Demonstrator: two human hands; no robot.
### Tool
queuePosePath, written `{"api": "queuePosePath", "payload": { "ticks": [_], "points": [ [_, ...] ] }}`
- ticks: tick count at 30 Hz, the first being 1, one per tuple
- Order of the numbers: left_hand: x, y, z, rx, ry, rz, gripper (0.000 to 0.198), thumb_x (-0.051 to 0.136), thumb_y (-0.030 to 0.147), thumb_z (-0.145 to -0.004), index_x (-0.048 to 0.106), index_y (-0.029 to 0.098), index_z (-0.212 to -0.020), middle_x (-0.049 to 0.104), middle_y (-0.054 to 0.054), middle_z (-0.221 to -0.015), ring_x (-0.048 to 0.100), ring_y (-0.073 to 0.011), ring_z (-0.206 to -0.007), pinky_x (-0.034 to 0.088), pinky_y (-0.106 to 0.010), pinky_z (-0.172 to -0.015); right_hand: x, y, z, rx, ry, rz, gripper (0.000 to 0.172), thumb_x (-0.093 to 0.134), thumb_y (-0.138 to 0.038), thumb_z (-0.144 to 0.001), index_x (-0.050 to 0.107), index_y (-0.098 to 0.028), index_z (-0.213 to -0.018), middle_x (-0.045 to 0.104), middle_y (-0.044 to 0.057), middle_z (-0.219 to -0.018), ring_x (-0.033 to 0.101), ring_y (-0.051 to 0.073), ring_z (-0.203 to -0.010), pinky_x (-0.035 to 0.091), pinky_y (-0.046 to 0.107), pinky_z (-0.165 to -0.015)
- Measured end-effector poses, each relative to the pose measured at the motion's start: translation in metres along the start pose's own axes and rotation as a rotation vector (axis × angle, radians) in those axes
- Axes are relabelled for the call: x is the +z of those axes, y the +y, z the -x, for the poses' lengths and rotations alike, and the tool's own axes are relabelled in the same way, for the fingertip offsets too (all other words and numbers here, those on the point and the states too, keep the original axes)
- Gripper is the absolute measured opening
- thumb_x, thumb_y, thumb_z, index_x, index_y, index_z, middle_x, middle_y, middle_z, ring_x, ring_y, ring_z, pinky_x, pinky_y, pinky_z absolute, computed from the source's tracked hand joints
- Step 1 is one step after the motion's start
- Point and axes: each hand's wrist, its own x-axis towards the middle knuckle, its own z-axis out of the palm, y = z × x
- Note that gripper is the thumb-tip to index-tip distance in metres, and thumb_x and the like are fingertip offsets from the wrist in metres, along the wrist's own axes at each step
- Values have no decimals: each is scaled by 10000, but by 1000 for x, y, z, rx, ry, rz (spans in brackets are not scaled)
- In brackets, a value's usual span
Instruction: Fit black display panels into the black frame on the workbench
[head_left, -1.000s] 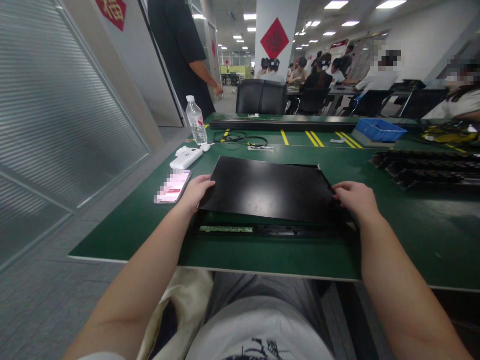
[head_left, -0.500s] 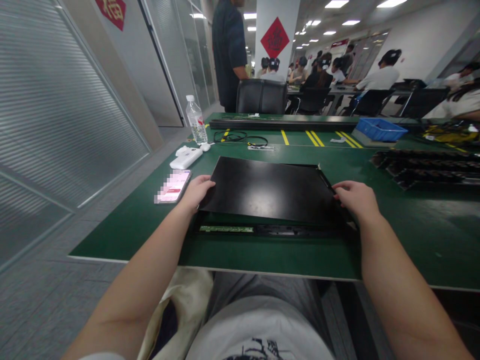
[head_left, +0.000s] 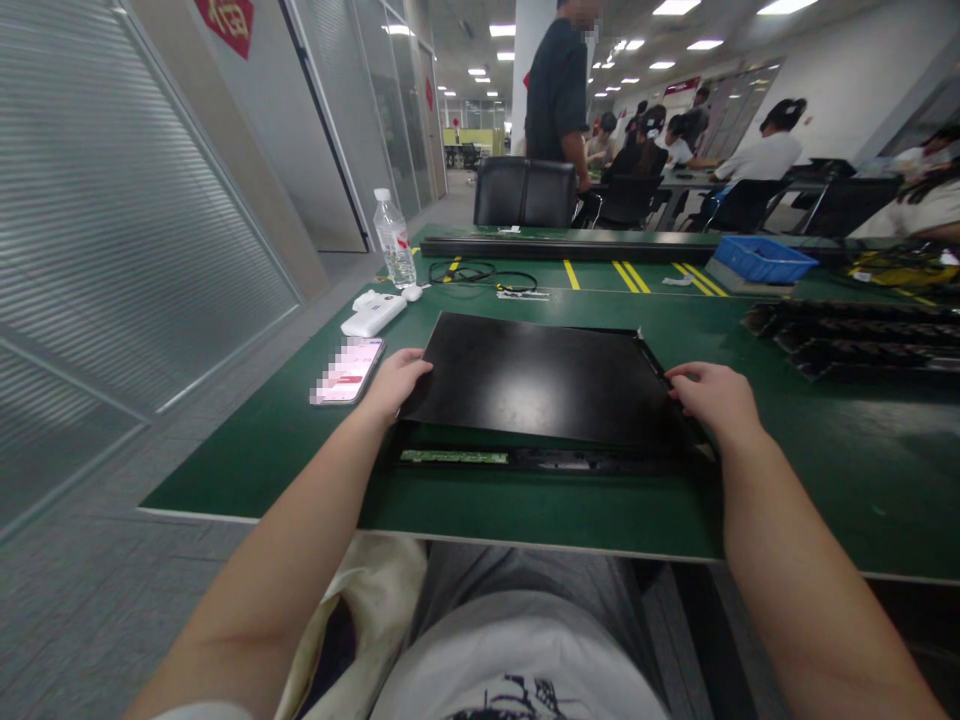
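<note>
Office workroom
I see a glass partition (head_left: 112, 200) left of the left hand (head_left: 394, 385), office chairs (head_left: 525, 192) well beyond it.

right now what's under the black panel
Parts of a dark frame show past the black panel's near and right edges, with a green circuit strip along the near side. Whatever lies beneath the panel's middle is covered and can't be seen.

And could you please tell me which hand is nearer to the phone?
Left. The left hand is just right of the phone, at the left edge of the black panel; the right hand is at the panel's right side, much farther away.
</note>
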Motion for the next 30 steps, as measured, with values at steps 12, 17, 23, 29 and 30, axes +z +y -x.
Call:
{"api": "queuePosePath", "payload": {
  "ticks": [12, 17, 23, 29, 30],
  "points": [
    [-1, -2, -2, -5, 0, 17, 270, 663, 169, -658, 697, 182, -925, 709, -11, -668, 703, -224, -674, 540, -292, -629, -5, -6, 3, 89, -1, -36, 317, 593, -291, -791, 821, -240, -1006, 762, 36, -721, 690, 228, -595, 544, 376, -717],
    [-2, -3, -4, 2, 0, 5, 301, 677, 175, -662, 722, 178, -960, 714, -11, -670, 729, -235, -715, 564, -301, -664, -6, -7, 5, 81, 4, -55, 308, 596, -281, -781, 818, -234, -989, 773, 39, -737, 682, 219, -568, 541, 369, -689],
    [-3, -5, -5, -14, -13, 47, 323, 674, 158, -662, 742, 175, -977, 718, -12, -665, 707, -219, -657, 569, -305, -668, -8, -12, 9, 103, -14, -65, 323, 591, -274, -782, 818, -235, -1008, 789, 41, -794, 686, 219, -580, 546, 374, -698],
    [-1, -2, -3, -10, -16, 41, 295, 655, 150, -658, 743, 173, -939, 723, -19, -684, 723, -233, -700, 579, -316, -686, -10, -14, 10, 101, -15, -43, 313, 582, -264, -799, 824, -235, -995, 783, 41, -777, 669, 216, -566, 547, 377, -711],
    [0, -2, -2, -9, -14, 38, 299, 657, 151, -653, 742, 174, -939, 722, -19, -687, 726, -237, -710, 581, -320, -693, -10, -14, 9, 102, -18, -43, 315, 580, -262, -802, 825, -236, -998, 783, 40, -780, 669, 214, -568, 545, 373, -711]
  ]
}}
